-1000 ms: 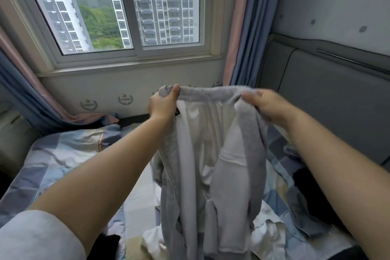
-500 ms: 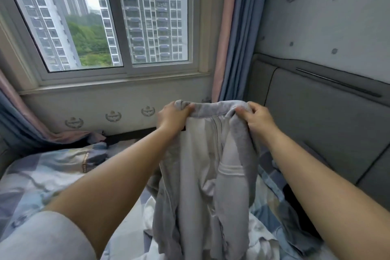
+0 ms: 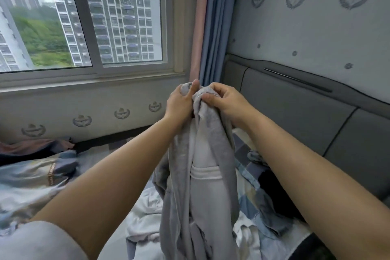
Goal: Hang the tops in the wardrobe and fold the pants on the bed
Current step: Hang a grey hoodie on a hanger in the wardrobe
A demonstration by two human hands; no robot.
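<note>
With its top edge gathered between them, the left hand (image 3: 181,101) and the right hand (image 3: 221,99) each pinch the grey pants (image 3: 202,175) at frame centre, seemingly to match the waistband halves for folding. Soft grey fabric with a paler lining hangs limp, its lower part reaching the checked bed (image 3: 42,175) below.

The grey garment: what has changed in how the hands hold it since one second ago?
The left hand and right hand moved together, so the top edge of the grey garment, earlier stretched wide, is now bunched. Both hands still grip it, and it still hangs over the bed.
</note>
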